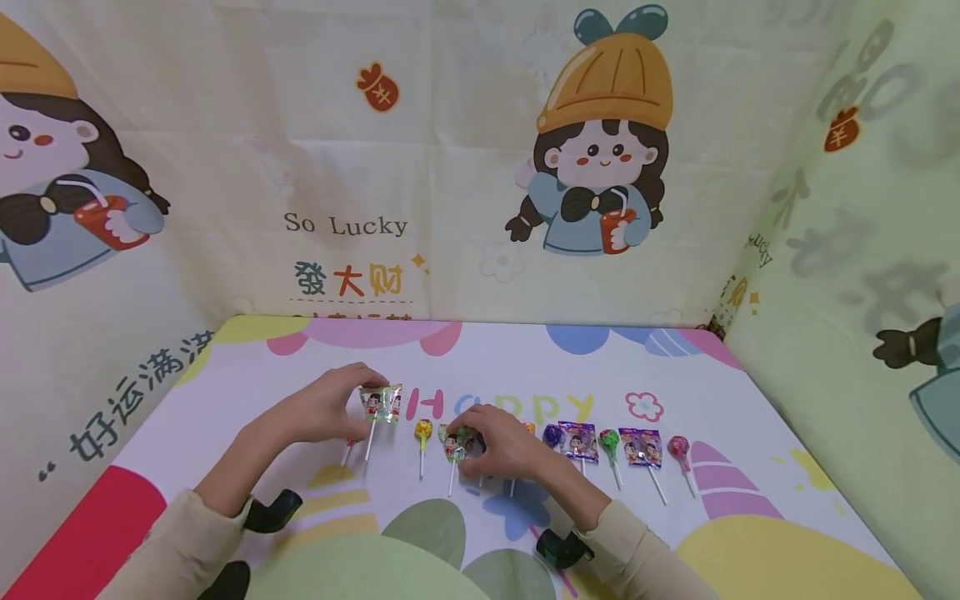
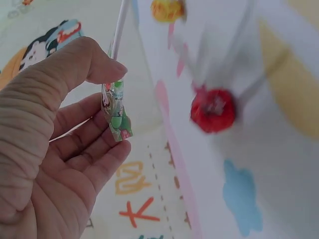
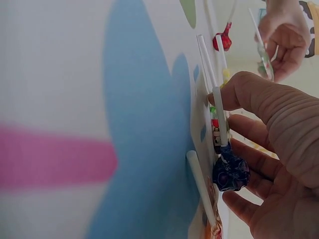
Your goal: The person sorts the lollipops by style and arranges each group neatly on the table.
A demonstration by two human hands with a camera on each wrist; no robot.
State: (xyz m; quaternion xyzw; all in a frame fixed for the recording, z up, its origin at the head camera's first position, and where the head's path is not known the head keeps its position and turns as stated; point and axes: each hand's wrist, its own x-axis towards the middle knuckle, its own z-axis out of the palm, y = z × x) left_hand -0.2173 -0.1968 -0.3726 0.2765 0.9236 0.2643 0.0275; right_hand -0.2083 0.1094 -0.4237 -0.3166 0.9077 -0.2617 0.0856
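Green and see-through, the wrapper of one flat lollipop [image 1: 382, 403] shows at the left hand [image 1: 326, 410], and we see thumb and fingers pinching it above the table [image 1: 247, 375]. Its stick points down. Just below it is a red lollipop [image 2: 213, 110]; the hand hides most of it from the head, and the left wrist view makes it blurry.

Beside these lies a yellow lollipop [image 1: 423, 431], which we see only partly from either wrist. The right hand [image 1: 502, 443] bends around a second flat lollipop [image 1: 453, 445]; we cannot tell if it squeezes it. Close under that hand is a dark blue lollipop [image 3: 232, 172], its ball hidden from the head. An orange lollipop [image 1: 529, 427] peeks out behind the hand.

Farther right we see a dark purple ball [image 1: 552, 434], two purple packets [image 1: 577, 440], a green lollipop [image 1: 609, 442] and a pink lollipop [image 1: 678, 448]. Their tiny pictures are hard to make out. On the wall cloth [image 1: 465, 183], the edges cut off the side drawings [image 1: 82, 208].
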